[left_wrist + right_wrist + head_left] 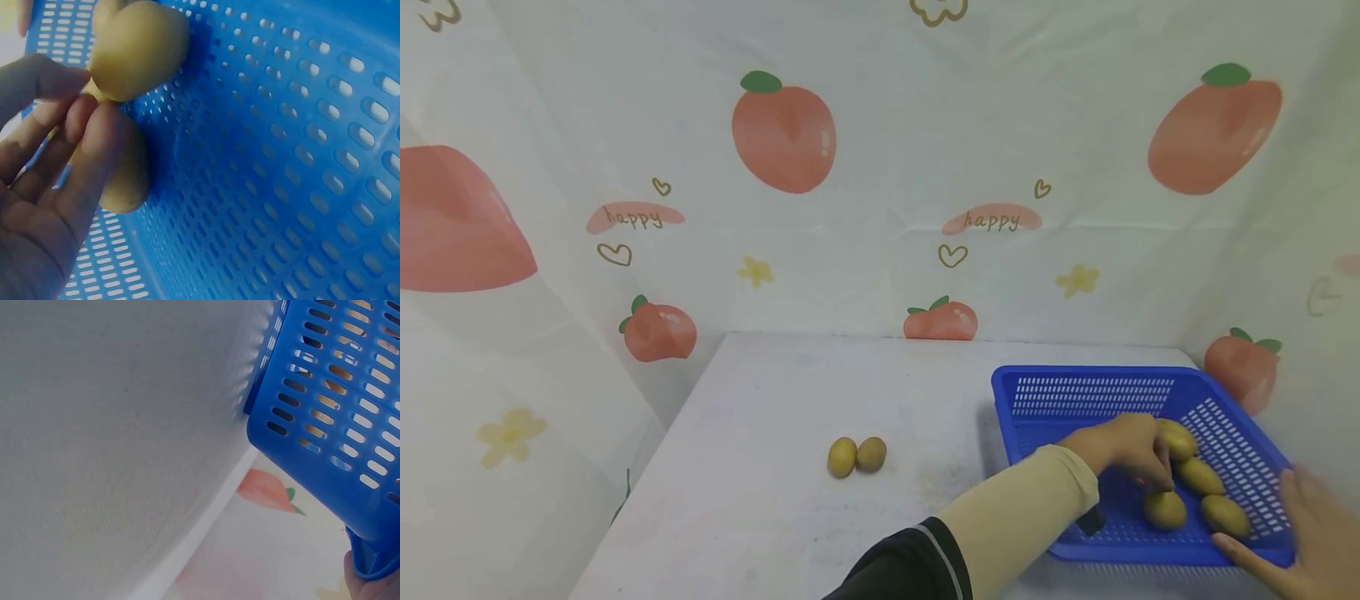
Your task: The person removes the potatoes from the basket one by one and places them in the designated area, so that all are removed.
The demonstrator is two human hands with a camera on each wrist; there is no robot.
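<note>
A person's left hand (1123,450) is down inside a blue plastic basket (1093,552) at the right of a white table (775,392), its fingers bent and drawn together, the tips touching a nearby potato (1165,512) on the basket floor; whether they grasp it or have released it, the pictures cannot tell. Three more potatoes (1200,477) lie just to the right of it, in a row running from far to near along the slotted right wall. The right hand (1326,533) is at the near right corner of the basket, fingers extended and spread, the thumb touching the near rim and the fingertips at the right rim. Well to the left of the basket, a pair of potatoes (872,454) sits side by side on the table. A beige cuff (1022,508) with a black upper sleeve (895,567) covers the left arm. On the far side hangs a pale cloth (880,125) printed with peaches, yellow flowers, hearts and the word "happy"
</note>
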